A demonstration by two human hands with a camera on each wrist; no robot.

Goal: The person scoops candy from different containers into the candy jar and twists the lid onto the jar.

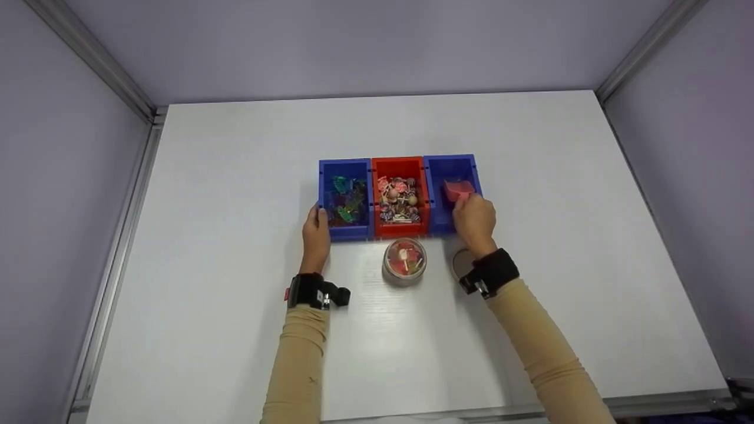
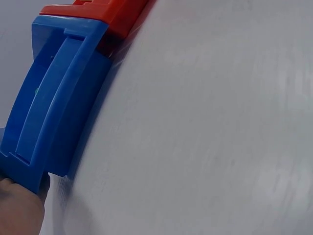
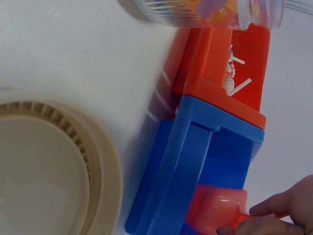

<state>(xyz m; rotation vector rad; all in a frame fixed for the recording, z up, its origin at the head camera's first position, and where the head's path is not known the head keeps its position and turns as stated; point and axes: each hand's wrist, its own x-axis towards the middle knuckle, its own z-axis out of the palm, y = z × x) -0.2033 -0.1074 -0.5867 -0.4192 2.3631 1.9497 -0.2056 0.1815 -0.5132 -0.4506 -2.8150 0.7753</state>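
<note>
My right hand (image 1: 475,221) pinches the handle of a pink scoop (image 1: 458,189), its bowl inside the right blue bin (image 1: 435,221). The right wrist view shows the scoop (image 3: 224,208) low between the bin's walls, with fingers (image 3: 274,204) on its handle. My left hand (image 1: 316,238) grips the near left corner of the left blue bin (image 1: 350,234); the left wrist view shows that corner in the hand (image 2: 19,208). Shiny green and dark pieces (image 1: 349,203) lie in this bin. Between the blue bins, a red bin (image 1: 400,231) holds small lollipops and candies (image 1: 399,197).
Just in front of the red bin stands a clear jar (image 1: 404,260) with colourful candies inside. A round beige lid (image 1: 463,262) lies on the white table (image 1: 235,235), partly under my right wrist. Pale panels (image 1: 377,47) wall in the back and sides.
</note>
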